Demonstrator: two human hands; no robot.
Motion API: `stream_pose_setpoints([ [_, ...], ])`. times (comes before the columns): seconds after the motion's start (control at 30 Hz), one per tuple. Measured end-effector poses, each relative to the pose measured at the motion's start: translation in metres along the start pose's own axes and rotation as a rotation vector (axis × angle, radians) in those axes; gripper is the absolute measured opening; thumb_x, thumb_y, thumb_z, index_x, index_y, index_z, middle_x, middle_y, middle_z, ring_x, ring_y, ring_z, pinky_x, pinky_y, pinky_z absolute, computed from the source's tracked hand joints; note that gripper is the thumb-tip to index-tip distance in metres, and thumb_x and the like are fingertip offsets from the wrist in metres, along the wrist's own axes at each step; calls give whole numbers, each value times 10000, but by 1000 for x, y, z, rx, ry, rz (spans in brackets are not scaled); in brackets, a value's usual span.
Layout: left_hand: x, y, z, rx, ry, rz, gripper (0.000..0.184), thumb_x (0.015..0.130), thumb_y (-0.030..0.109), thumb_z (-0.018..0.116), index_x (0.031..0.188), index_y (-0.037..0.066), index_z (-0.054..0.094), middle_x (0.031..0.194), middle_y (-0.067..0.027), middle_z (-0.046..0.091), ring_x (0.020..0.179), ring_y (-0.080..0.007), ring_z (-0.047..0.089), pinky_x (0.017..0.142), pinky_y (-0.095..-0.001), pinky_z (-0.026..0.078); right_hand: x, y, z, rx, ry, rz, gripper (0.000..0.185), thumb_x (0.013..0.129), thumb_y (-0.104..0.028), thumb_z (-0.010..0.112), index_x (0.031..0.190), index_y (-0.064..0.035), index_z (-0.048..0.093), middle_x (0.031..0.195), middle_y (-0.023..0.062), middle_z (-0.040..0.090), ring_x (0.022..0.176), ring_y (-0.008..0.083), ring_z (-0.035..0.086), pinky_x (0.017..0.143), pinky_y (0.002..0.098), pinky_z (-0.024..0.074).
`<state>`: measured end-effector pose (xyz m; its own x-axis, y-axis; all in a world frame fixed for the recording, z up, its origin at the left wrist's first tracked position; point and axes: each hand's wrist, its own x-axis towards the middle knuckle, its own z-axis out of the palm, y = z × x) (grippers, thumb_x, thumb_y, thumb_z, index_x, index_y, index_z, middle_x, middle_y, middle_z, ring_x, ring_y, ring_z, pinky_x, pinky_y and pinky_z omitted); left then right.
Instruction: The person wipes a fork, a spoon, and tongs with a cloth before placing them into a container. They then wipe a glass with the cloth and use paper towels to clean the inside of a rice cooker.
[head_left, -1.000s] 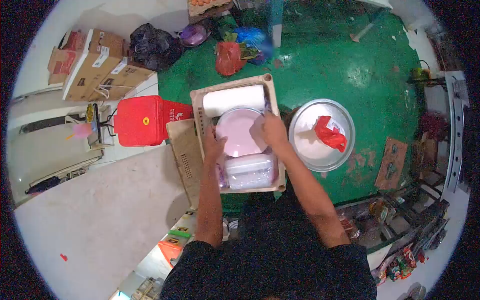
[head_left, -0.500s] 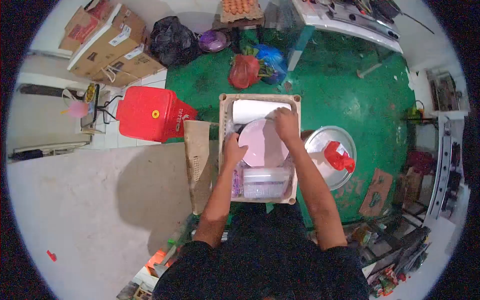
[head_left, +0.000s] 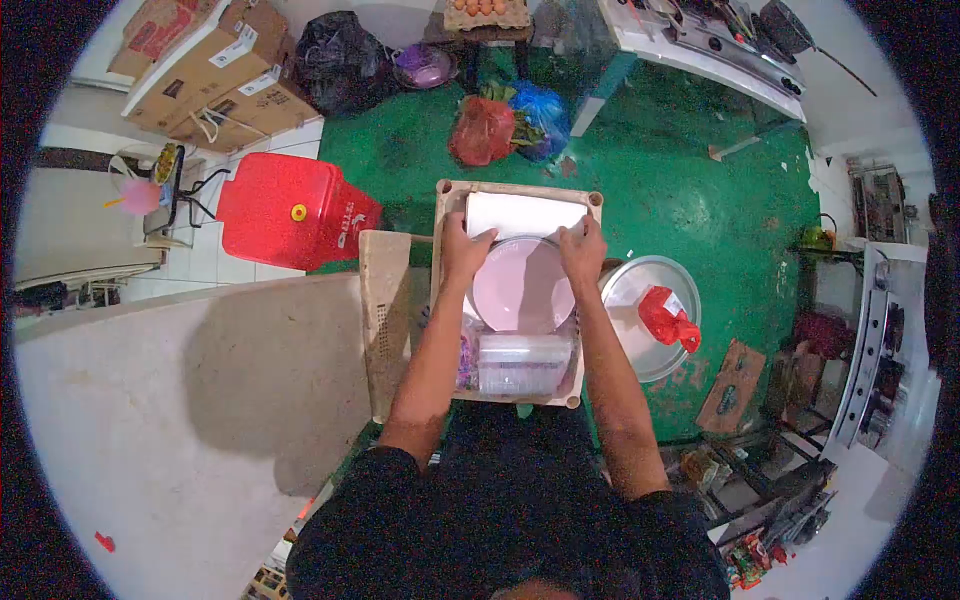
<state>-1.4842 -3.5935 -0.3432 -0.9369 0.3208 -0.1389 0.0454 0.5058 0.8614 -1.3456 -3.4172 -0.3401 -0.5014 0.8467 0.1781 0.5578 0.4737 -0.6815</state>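
A beige plastic crate [head_left: 577,388] sits in front of me with several things in it. Along its far side lies a white oblong pack [head_left: 525,213], perhaps paper. My left hand [head_left: 464,248] grips the pack's left end, its thumb on the near side. At the other end my right hand [head_left: 582,249] has its fingers curled round the pack. Just below both hands rests a pink round bowl or plate [head_left: 522,285] with a pale rim. Nearer my body is a clear plastic container [head_left: 522,364], with a purple-patterned packet [head_left: 467,362] beside it.
A beige perforated panel [head_left: 385,320] stands against the crate's left side, by a pale surface [head_left: 270,400]. To the right is a large round metal lid or tray [head_left: 645,362] bearing a red bag [head_left: 668,318]. Beyond lie a red bin [head_left: 285,210] and red and blue bags [head_left: 483,132].
My left hand has moved from the bowl's left edge up to the white pack's left end. My right hand has shifted slightly to its right end. The view has tilted a little.
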Motion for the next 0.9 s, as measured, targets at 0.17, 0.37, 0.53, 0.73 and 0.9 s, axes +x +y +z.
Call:
stream_pose_setpoints([
  [0.17,-13,22,-16,0,11,113,519,664,102,841,1084,-8,556,992,-159,667,914,-283,667,803,-374,520,7,-4,-19,248,-86,131,630,748,-152,769,1290,37,510,1073,213,662,975,374,644,884,406,500],
  [0.37,-9,16,-15,-44,-3,131,496,663,82,842,1068,16,565,968,-141,673,863,-259,672,781,-362,527,43,-44,-36,-36,-216,-442,561,758,-144,721,1264,1,528,1206,242,578,1085,402,567,927,482,469],
  [0.53,-10,20,-13,-72,-28,108,423,657,65,847,975,25,570,1000,-137,663,894,-245,654,785,-366,519,34,-53,-24,-154,-470,-481,568,724,-192,782,1218,-5,571,1192,229,583,1138,402,541,983,484,425],
  [0.73,-18,38,-22,85,61,413,366,640,16,819,920,40,583,1142,-178,631,1104,-331,593,898,-402,486,22,-54,-43,-143,-413,-473,834,627,-280,842,1349,-76,479,1294,193,514,1227,383,473,1008,510,391],
  [0.9,-35,53,-33,139,116,654,303,636,-29,773,867,42,590,1181,-189,623,1221,-365,538,953,-429,462,25,-76,-66,-97,-396,-551,904,577,-249,851,1374,-74,461,1301,211,505,1227,402,465,1023,507,365],
])
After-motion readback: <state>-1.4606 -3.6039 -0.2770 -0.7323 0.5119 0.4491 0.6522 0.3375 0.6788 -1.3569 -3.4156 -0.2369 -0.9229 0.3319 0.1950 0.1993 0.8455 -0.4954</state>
